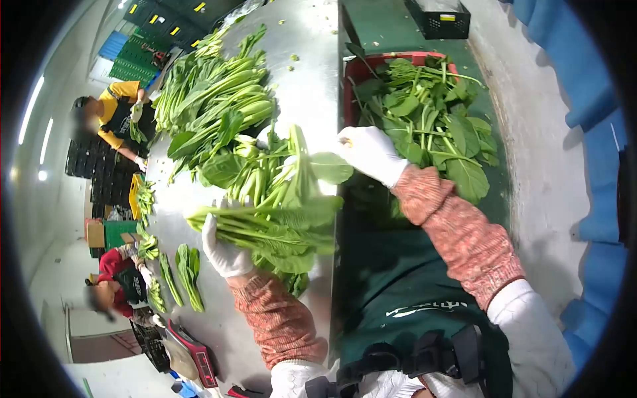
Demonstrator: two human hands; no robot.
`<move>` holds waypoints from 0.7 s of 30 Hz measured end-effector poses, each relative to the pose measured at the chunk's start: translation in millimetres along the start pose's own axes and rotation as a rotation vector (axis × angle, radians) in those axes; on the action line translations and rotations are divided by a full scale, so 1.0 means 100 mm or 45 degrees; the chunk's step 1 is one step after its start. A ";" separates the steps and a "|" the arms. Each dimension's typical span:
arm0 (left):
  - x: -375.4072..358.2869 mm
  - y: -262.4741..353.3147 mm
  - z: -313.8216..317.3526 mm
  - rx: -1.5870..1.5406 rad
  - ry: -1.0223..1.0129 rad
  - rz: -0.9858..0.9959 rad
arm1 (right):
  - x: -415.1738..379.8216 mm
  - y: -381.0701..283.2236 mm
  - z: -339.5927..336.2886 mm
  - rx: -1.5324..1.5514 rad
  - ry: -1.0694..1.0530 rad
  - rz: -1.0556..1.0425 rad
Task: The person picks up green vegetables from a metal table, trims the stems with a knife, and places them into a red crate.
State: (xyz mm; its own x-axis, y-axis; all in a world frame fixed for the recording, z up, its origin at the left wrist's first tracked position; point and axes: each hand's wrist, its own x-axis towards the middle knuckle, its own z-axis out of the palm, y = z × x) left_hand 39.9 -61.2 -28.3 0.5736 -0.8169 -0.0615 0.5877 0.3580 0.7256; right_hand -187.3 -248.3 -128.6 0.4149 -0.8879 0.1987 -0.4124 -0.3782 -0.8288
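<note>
My left hand [227,253], in a white glove, is closed around the stems of a bunch of leafy greens [279,229]. The leaves of that bunch point right, past the edge of the metal table [308,60]. My right hand [371,152], also gloved, is raised at the table's edge beside the red crate. Its fingers are curled together, and I cannot make out anything between them. Just left of it, a blurred green stalk with a broad leaf [332,168] stands over the loose greens [255,172] on the table.
A large heap of greens [225,93] covers the far table. At right, a red crate [361,63] holds loose leaves [431,113]. Several small bunches [189,275] lie at left near a red scale [199,351]. Two co-workers [119,113] stand across the table. A black crate [446,23] sits behind.
</note>
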 end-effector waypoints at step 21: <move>0.14 -0.38 0.66 0.717 -0.242 -0.160 | -0.02 -0.48 -0.70 1.080 -0.866 0.131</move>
State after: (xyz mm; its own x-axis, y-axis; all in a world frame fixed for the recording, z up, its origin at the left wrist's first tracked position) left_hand -11.9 -116.0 -11.4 0.3767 -0.9225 -0.0843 0.2220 0.0015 0.9750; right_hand -224.9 -246.9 -52.5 0.8797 -0.4754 -0.0068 0.1139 0.2248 -0.9677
